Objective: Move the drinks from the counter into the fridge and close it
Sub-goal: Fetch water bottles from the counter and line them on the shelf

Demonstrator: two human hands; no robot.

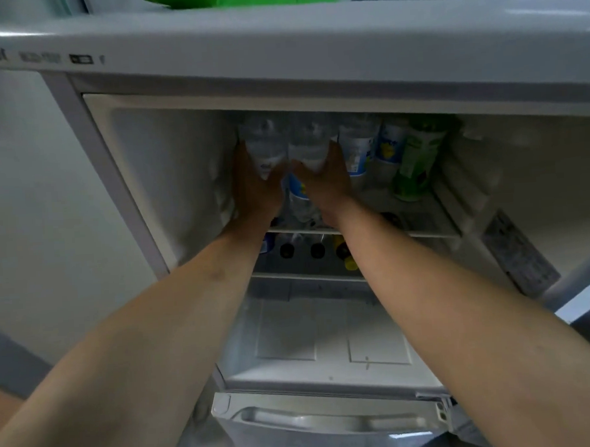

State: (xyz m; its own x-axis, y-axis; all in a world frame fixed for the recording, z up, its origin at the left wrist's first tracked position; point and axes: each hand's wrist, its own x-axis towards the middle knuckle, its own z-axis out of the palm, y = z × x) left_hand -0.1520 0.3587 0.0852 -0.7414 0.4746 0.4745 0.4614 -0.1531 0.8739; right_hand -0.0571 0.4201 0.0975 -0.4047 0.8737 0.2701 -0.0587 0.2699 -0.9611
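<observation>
Both bare arms reach into the open white fridge (168,182), past its empty bottom shelf. Up on the top shelf, the left hand (254,188) is wrapped round a clear plastic water bottle (264,146) and the right hand (325,184) round a second clear bottle (308,144). Right of those stand blue-labelled bottles (360,151) and a green-labelled bottle (416,159).

Both bare forearms are extending forward and upward from the lower corners of the view, converging toward the centre. The left hand (255,184) is reaching deepest on its side, back of the hand facing the camera, fingers curling forward. The right hand (325,180) is sitting just beside it, nearly touching, fingers likewise curling away from view.
</observation>
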